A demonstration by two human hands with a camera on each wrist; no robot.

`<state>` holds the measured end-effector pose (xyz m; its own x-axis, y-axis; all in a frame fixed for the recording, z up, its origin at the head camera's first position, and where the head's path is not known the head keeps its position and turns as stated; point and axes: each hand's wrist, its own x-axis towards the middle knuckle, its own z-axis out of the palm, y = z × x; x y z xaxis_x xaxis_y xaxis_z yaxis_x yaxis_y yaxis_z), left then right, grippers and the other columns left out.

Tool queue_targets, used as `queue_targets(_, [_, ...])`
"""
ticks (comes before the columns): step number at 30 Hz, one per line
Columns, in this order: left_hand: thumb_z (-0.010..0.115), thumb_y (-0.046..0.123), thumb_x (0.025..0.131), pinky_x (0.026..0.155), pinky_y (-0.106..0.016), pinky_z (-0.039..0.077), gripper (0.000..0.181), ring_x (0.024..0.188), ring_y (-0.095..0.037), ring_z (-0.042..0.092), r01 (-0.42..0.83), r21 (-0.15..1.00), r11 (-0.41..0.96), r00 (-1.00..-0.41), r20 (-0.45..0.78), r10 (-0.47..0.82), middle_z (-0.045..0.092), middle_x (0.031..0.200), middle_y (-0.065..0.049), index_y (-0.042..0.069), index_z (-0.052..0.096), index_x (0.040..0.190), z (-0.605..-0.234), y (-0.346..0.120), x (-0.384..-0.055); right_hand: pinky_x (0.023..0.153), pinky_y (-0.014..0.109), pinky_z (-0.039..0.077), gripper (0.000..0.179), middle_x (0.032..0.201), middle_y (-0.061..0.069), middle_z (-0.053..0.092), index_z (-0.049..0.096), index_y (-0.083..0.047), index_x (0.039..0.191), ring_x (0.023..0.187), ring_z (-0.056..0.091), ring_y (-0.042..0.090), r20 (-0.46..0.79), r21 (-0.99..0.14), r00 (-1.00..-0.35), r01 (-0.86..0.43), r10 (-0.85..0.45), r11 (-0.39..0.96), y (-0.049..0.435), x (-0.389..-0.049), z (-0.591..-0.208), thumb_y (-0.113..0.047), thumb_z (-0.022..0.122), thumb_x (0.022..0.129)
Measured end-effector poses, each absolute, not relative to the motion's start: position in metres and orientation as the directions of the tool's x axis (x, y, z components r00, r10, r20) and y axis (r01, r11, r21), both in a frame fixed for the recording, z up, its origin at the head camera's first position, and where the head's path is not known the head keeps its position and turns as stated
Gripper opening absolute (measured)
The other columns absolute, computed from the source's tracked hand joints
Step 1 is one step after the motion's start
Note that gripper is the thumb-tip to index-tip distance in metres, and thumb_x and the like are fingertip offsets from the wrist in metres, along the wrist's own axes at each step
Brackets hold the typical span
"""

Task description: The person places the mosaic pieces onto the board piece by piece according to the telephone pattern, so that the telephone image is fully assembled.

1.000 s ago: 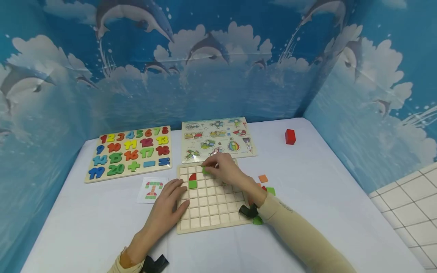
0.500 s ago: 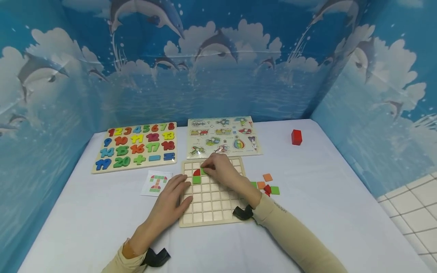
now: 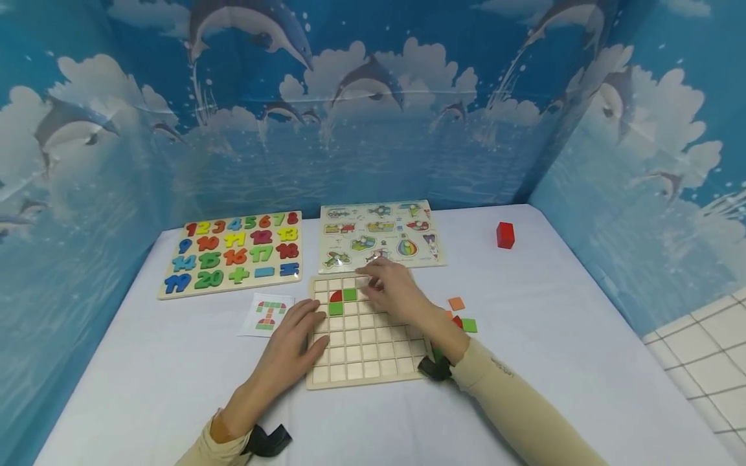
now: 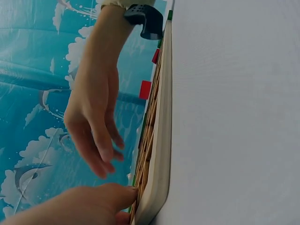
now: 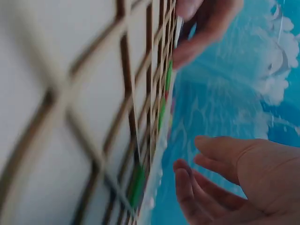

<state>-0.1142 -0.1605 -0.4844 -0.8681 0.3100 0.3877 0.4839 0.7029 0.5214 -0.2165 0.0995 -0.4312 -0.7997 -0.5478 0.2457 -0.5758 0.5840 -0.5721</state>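
A pale wooden grid board (image 3: 354, 355) lies before me in the head view. My left hand (image 3: 285, 346) rests on its left edge with fingers spread and holds nothing. In the upper left cells sit a red quarter-round piece (image 3: 336, 296), a green square tile (image 3: 336, 309) below it and another green square tile (image 3: 350, 295) to its right. Over the upper middle of the board is my right hand (image 3: 396, 294), just right of that last tile. In the right wrist view its loosely bent fingers (image 5: 185, 190) have nothing between them, and a green tile (image 5: 137, 187) shows in the grid nearby.
A printed pattern card (image 3: 262, 317) lies left of the board. Behind stand a number puzzle (image 3: 245, 288) and a vehicle picture puzzle (image 3: 379, 243). Loose pieces, including an orange tile (image 3: 457, 303) and a green tile (image 3: 469, 325), lie to the right. A red block (image 3: 505, 235) stands farther back.
The right hand set a green square tile into the cell beside the red quarter-round, let it go and moved slightly right. The left hand stays on the board's edge.
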Motion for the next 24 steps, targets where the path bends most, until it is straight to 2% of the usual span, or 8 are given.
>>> queue_targets(4, [0.077,0.022,0.096,0.122,-0.055,0.040,0.042,0.148,-0.036,0.046,0.494,0.511,0.703,-0.863,0.387,0.325,0.057,0.152,-0.018,0.003,0.068,0.132,-0.486,-0.158,-0.116,0.079,0.038,0.066,0.033,0.123,0.019,0.072,0.074,-0.001,0.128,0.092,0.075,0.027,0.266,-0.644,-0.875,-0.474,-0.405,0.601,0.146,-0.207,-0.422,-0.006,0.076,0.095])
queue_targets(9, [0.079,0.019,0.093,0.120,-0.056,0.043,0.041,0.146,-0.036,0.049,0.488,0.497,0.717,-0.862,0.405,0.306,0.059,0.150,-0.018,0.003,0.069,0.130,-0.488,-0.162,-0.113,0.089,0.047,0.064,0.036,0.124,0.014,0.072,0.074,-0.009,0.130,0.104,0.072,0.030,0.141,-0.645,-0.949,-0.304,-0.282,0.701,0.198,-0.191,-0.427,-0.018,0.078,0.096])
queue_targets(12, [0.079,0.019,0.094,0.120,-0.055,0.043,0.040,0.146,-0.036,0.049,0.493,0.501,0.712,-0.861,0.399,0.315,0.059,0.150,-0.018,0.003,0.069,0.129,-0.487,-0.163,-0.112,0.092,0.049,0.063,0.036,0.125,0.011,0.072,0.075,-0.012,0.128,0.109,0.069,0.031,0.094,-0.625,-0.967,-0.243,-0.238,0.742,0.223,-0.185,-0.435,-0.022,0.081,0.094])
queue_targets(17, [0.078,0.020,0.095,0.121,-0.055,0.042,0.038,0.146,-0.036,0.049,0.501,0.487,0.715,-0.857,0.398,0.328,0.060,0.148,-0.018,0.003,0.069,0.129,-0.485,-0.163,-0.114,0.096,0.054,0.059,0.037,0.121,0.007,0.075,0.079,-0.014,0.121,0.113,0.064,0.028,0.138,-0.594,-0.939,-0.333,-0.315,0.732,0.238,-0.183,-0.445,-0.025,0.088,0.087])
queue_targets(20, [0.078,0.019,0.095,0.121,-0.055,0.042,0.038,0.145,-0.037,0.050,0.505,0.476,0.720,-0.852,0.405,0.330,0.060,0.148,-0.019,0.003,0.069,0.128,-0.483,-0.163,-0.115,0.091,0.046,0.059,0.038,0.115,0.003,0.074,0.080,-0.016,0.119,0.109,0.061,0.024,0.149,-0.576,-0.906,-0.406,-0.397,0.709,0.235,-0.181,-0.450,-0.031,0.090,0.085])
queue_targets(24, [0.078,0.018,0.095,0.120,-0.055,0.042,0.038,0.145,-0.038,0.050,0.506,0.478,0.717,-0.852,0.407,0.330,0.060,0.147,-0.019,0.003,0.069,0.128,-0.483,-0.162,-0.114,0.082,0.032,0.055,0.041,0.113,-0.003,0.073,0.080,-0.019,0.117,0.102,0.058,0.018,0.118,-0.567,-0.890,-0.424,-0.441,0.706,0.231,-0.179,-0.456,-0.036,0.092,0.082])
